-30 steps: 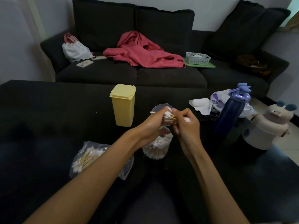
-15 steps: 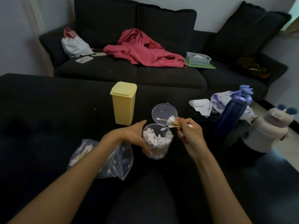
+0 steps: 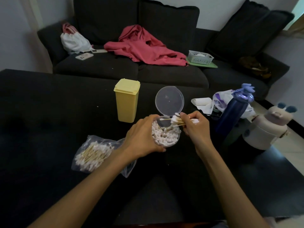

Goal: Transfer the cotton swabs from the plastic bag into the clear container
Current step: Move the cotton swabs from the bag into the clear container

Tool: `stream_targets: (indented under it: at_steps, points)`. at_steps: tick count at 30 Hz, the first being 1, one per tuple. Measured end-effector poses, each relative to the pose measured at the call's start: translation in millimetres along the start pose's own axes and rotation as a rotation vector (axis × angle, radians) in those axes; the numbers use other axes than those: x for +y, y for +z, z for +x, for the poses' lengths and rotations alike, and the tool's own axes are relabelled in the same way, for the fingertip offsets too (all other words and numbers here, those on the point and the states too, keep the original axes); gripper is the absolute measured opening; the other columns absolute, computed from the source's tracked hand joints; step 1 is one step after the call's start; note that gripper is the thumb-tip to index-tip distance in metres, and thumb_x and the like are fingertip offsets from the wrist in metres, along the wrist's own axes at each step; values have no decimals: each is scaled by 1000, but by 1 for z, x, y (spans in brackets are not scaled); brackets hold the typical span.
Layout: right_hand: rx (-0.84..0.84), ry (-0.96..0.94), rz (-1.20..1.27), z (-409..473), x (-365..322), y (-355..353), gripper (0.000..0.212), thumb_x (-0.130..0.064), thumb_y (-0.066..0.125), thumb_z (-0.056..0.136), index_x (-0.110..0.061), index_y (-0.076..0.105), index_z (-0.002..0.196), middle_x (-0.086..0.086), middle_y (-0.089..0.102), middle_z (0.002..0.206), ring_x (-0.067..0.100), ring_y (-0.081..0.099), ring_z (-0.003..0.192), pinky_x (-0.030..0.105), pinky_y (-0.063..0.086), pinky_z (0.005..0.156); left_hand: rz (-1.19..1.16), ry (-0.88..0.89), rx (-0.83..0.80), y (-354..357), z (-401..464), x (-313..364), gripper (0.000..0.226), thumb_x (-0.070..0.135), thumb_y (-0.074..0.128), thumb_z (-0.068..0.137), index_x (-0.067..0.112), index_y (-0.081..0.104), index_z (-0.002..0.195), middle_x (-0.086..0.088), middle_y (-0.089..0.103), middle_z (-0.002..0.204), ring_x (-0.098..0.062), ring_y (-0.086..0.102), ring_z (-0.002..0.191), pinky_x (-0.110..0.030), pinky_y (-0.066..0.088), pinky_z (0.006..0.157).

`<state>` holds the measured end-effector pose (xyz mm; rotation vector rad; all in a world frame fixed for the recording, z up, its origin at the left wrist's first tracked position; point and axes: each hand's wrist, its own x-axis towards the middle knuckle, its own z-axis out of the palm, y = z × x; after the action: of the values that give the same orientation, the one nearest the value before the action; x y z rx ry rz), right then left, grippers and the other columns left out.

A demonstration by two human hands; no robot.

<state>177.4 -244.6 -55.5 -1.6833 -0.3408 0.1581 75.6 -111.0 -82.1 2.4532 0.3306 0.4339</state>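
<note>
Table (image 3: 49,99) dark; grey sofa (image 3: 131,69) behind.

Dim room: dark grey sofa (image 3: 131,69) against pale wall (image 3: 16,30), tiled floor (image 3: 289,145).

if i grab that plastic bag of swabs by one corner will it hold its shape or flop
Probably flop: the plastic bag looks thin and crinkled, lying slack on the dark table. The cotton swabs inside lie loose, so they would likely slide to the low corner. It seems light, and its mouth near the left hand's wrist may be open, so swabs could spill.
</note>
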Motion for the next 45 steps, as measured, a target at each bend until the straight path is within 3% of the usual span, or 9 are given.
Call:
stream_targets:
  at_steps: [9,16,21,25,31,37,39,42,45]
  points:
    - [102,-326,-232,-12,11,9,17,-22,62,89,-10,53,81,-7,59,72,-1,61,64,12,48,52,-4,-13,41,-6,-15,9,97,42,88,53,32,35,133,11,49,129,-9,45,119,-23,36,88]
    - [172,-613,-819,-22,9,13,13,-24,59,90,-16,49,86,-7,54,69,4,47,55,9,24,48,-5,-6,21,-6,-14,11,95,46,87,52,31,37,132,11,51,128,-9,46,118,-28,41,94]
    - [89,-729,-836,-19,7,14,15,-25,60,89,-12,53,89,-1,65,75,5,54,59,7,32,48,-30,-42,39,-8,-14,9,93,48,88,50,32,39,128,12,53,125,-8,49,116,-34,45,94]
    - [-41,-787,-782,-22,3,8,18,-27,60,89,-10,54,93,5,69,85,9,62,67,6,37,54,-78,-53,37,-15,-11,10,92,48,87,52,33,38,128,13,52,125,-7,48,116,-30,42,92]
    - [-144,-603,-1161,-13,-17,9,29,-41,38,98,-16,35,112,0,62,103,17,63,81,23,38,56,13,1,9,-20,-9,12,93,48,86,52,33,37,129,12,51,125,-8,48,114,-26,40,87]
    - [-211,-346,-1313,-9,-17,21,47,-44,35,98,-12,21,129,9,63,107,24,64,90,31,42,65,32,14,-35,-20,-5,14,94,49,85,53,30,37,131,9,51,126,-11,48,116,-31,43,94]
    - [-290,-227,-1204,-6,-21,19,50,-46,41,96,-13,22,129,6,58,107,22,60,89,32,41,69,21,7,-50,-20,-5,13,93,48,86,54,31,37,131,9,51,127,-11,47,116,-30,42,93]
    - [-433,-36,-818,2,-29,8,49,-47,51,91,-16,31,122,-1,51,101,15,57,86,27,45,70,11,-12,-51,-24,-5,9,92,45,86,54,31,36,131,11,51,127,-9,47,116,-30,42,92]
    - [-436,26,-463,6,-29,-2,43,-48,43,93,-16,45,121,-5,55,92,7,55,76,22,43,63,-19,-26,-49,-29,-5,6,93,42,87,54,31,37,132,13,52,126,-7,48,115,-31,43,93]
